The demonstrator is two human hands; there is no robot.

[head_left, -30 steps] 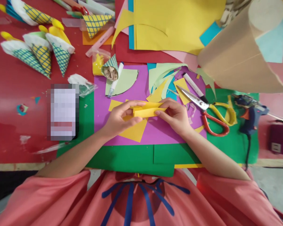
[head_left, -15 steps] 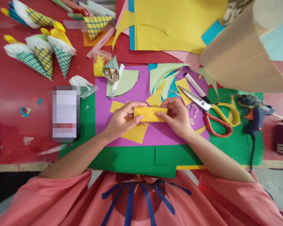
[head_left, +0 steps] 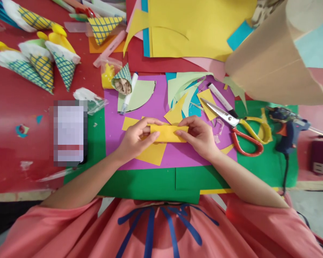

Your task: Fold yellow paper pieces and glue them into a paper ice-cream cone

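Observation:
Between my two hands is a folded strip of yellow paper point(head_left: 168, 134), held level above the purple sheet point(head_left: 115, 154). My left hand point(head_left: 138, 138) pinches its left end, thumb in front and fingers behind. At the other end, my right hand point(head_left: 199, 138) grips it the same way, with the index finger along the top edge. Below the strip lies a loose yellow paper piece point(head_left: 153, 154), partly covered. Large scissors point(head_left: 233, 122) with one yellow and one red handle rest open to the right of my right hand.
A glue gun point(head_left: 292, 132) lies on the green sheet point(head_left: 150, 182) at the right. A tall brown cardboard cone point(head_left: 274, 68) stands at the upper right. Several patterned paper cones point(head_left: 63, 68) lie at the upper left, above a blurred-out phone-like object point(head_left: 70, 132). Green paper scraps point(head_left: 174, 89) lie beyond my hands.
The whole view has shifted slightly, so most things appear a little further left. Both hands still hold the folded yellow paper, its front face now tilted a little differently.

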